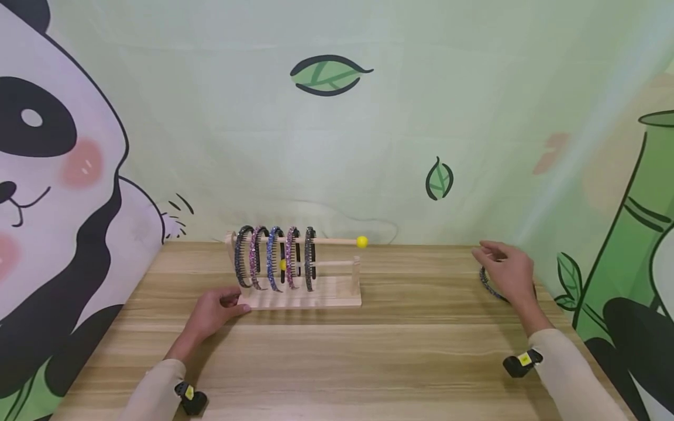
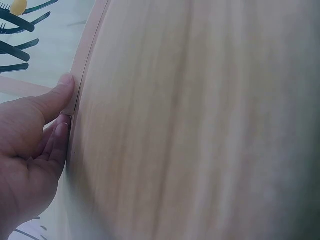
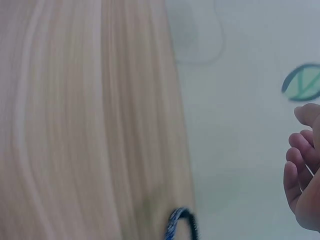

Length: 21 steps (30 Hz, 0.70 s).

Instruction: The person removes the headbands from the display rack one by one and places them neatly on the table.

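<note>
A wooden headband rack (image 1: 337, 301) stands on the table with several glittery toothed headbands (image 1: 271, 257) hanging on its upper rod, in black, pink and blue. My left hand (image 1: 213, 316) holds the rack's base at its left front corner, and the left wrist view shows the thumb (image 2: 62, 90) on the base's edge. Off to the right, my right hand (image 1: 508, 272) hovers over a dark blue glittery headband (image 1: 488, 285) that lies on the table, partly hidden by the hand. In the right wrist view that headband (image 3: 171, 226) is apart from the loosely bent fingers, which hold nothing.
The wooden table (image 1: 342, 362) meets a green cloth backdrop (image 1: 237, 117) printed with a panda and leaves. A yellow ball (image 1: 362, 242) caps the right end of the rack's upper rod. A lower rod (image 1: 337, 263) runs beneath it.
</note>
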Each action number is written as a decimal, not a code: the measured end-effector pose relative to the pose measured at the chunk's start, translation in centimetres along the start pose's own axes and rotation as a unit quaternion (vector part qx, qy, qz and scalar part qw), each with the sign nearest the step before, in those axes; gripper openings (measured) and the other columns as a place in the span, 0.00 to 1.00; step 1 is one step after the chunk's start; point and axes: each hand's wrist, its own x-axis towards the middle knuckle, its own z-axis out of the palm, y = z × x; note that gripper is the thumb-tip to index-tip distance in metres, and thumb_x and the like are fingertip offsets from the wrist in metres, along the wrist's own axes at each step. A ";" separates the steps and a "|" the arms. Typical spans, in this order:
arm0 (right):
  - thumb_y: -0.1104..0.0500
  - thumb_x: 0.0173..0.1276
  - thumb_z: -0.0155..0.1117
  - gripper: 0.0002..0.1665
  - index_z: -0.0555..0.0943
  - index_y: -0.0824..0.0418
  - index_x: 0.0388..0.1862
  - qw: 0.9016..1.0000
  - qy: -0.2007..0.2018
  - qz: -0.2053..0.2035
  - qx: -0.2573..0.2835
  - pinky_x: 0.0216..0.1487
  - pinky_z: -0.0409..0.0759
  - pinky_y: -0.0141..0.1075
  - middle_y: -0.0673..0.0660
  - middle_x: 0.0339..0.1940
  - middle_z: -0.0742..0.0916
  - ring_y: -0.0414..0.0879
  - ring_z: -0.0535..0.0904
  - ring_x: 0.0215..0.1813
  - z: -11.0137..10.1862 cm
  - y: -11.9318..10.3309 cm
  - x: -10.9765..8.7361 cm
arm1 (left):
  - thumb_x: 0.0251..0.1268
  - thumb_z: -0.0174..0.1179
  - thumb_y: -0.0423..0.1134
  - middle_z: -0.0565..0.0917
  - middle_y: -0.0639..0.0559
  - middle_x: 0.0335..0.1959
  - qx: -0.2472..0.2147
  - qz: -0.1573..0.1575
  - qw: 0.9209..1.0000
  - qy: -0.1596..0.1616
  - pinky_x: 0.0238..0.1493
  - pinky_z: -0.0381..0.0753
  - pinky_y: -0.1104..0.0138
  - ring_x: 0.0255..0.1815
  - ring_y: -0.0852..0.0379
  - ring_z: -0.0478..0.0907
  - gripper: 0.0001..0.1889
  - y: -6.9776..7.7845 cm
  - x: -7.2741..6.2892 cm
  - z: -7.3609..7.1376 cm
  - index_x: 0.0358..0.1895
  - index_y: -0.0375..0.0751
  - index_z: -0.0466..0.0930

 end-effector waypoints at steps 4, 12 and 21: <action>0.48 0.71 0.70 0.25 0.86 0.64 0.57 1.000 0.006 -0.016 0.024 0.37 0.74 0.16 0.64 0.44 0.90 0.20 0.75 0.35 0.0 -2.2 -0.4 | 0.61 0.74 0.42 0.89 0.40 0.48 -0.005 0.000 1.000 -0.002 0.44 0.83 0.68 0.46 0.53 0.85 0.27 -0.1 0.0 0.0 0.59 0.29 0.82; 0.54 0.66 0.76 0.19 0.89 0.63 0.52 0.994 0.036 -0.060 0.081 0.37 0.77 0.17 0.63 0.40 0.91 0.25 0.80 0.35 0.9 -6.2 -1.0 | 0.61 0.75 0.43 0.89 0.40 0.48 -0.002 0.002 1.000 0.002 0.46 0.83 0.66 0.46 0.51 0.85 0.27 -0.1 0.0 0.0 0.59 0.29 0.82; 0.58 0.65 0.77 0.18 0.89 0.60 0.53 0.987 0.018 -0.074 0.140 0.40 0.79 0.19 0.59 0.45 0.92 0.26 0.81 0.40 2.0 -10.4 -2.2 | 0.60 0.75 0.42 0.89 0.41 0.48 -0.002 0.001 1.000 0.004 0.44 0.83 0.69 0.45 0.53 0.85 0.27 0.0 0.0 0.1 0.59 0.30 0.83</action>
